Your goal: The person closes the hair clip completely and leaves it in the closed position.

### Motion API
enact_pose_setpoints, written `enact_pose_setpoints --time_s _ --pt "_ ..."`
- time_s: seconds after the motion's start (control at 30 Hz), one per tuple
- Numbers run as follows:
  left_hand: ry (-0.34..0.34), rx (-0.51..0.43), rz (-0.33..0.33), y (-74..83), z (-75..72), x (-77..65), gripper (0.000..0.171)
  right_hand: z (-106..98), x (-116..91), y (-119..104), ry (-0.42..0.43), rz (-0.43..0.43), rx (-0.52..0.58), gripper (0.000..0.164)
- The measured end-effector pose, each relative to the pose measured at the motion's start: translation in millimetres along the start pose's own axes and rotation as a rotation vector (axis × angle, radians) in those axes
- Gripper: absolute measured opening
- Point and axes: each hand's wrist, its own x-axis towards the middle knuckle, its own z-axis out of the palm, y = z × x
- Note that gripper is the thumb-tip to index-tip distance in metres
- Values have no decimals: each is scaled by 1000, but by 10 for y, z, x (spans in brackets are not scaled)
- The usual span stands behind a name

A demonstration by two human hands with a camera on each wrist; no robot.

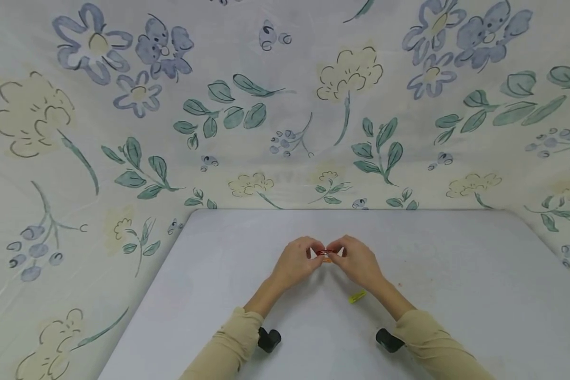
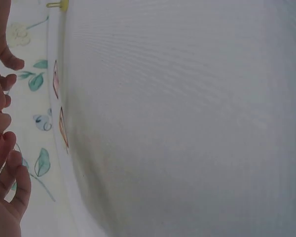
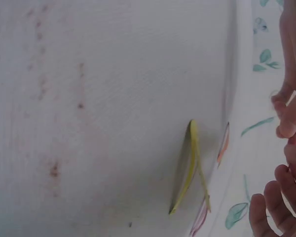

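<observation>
In the head view my left hand point(image 1: 296, 261) and right hand point(image 1: 358, 264) meet over the far middle of the table. Both pinch a small, thin red hair clip point(image 1: 326, 252) between thumbs and fingertips, which cover its ends. Just below it in that view shows an orange hair clip point(image 1: 327, 259). The wrist views show the orange clip point(image 3: 224, 145) and a pink hair clip point(image 2: 55, 80) lying on the table. Nearer me, below my right hand, lies a yellow snap hair clip point(image 1: 357, 297); the right wrist view shows its two arms spread apart.
The white table point(image 1: 209, 274) ends at a floral curtain point(image 1: 294, 105) behind and at the sides. Black cylindrical devices point(image 1: 269, 340) sit by both wrists. Small reddish-brown specks point(image 3: 54, 170) mark the surface on the right.
</observation>
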Motion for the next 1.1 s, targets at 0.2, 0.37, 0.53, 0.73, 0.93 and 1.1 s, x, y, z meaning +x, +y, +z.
enact_pose_setpoints --time_s 0.2,0.37,0.53,0.73,0.93,1.1 --pt "-43 32 -27 -34 43 -15 12 70 11 71 -35 8 -41 12" --pt "-72 56 -57 -58 64 -24 11 98 1 82 -56 2 -86 12" --pt "-100 82 -83 -61 75 -14 12 106 9 77 -70 9 -113 11" --pt "-143 128 -102 -46 89 -7 10 133 27 91 -128 53 -124 8" --pt "-174 178 -117 -44 103 -18 10 189 56 121 -186 81 -145 7" --pt "-192 192 -122 -63 115 -9 11 215 72 129 -197 62 -170 7"
